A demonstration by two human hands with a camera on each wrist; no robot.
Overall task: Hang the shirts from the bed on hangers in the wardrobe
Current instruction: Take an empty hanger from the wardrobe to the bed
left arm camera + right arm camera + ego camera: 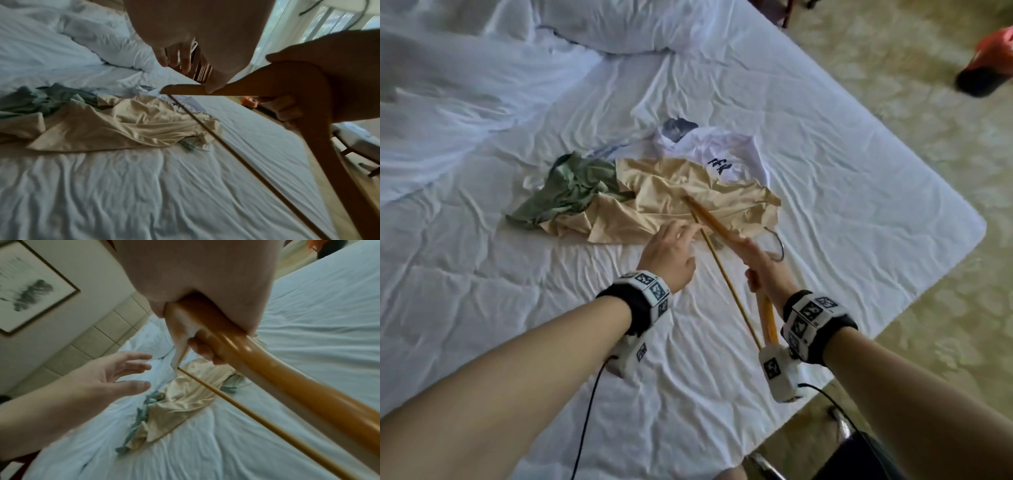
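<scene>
Head view: right hand (760,263) grips a wooden clothes hanger with metal hook (709,221) above the white-sheeted bed (517,308); left hand (667,255), fingers relaxed and apart, hovers near a crumpled beige shirt (671,202), with a green shirt (565,192) and white printed shirt (722,154) adjoining.
Left wrist view: hanger bar crosses over beige shirt.
Right wrist view: fingers curled round hanger shoulder; framed picture (30,285) on wall.

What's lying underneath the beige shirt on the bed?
A green shirt pokes out from under the beige shirt on one side, a white printed shirt on the far side. How far either runs beneath is covered.
</scene>
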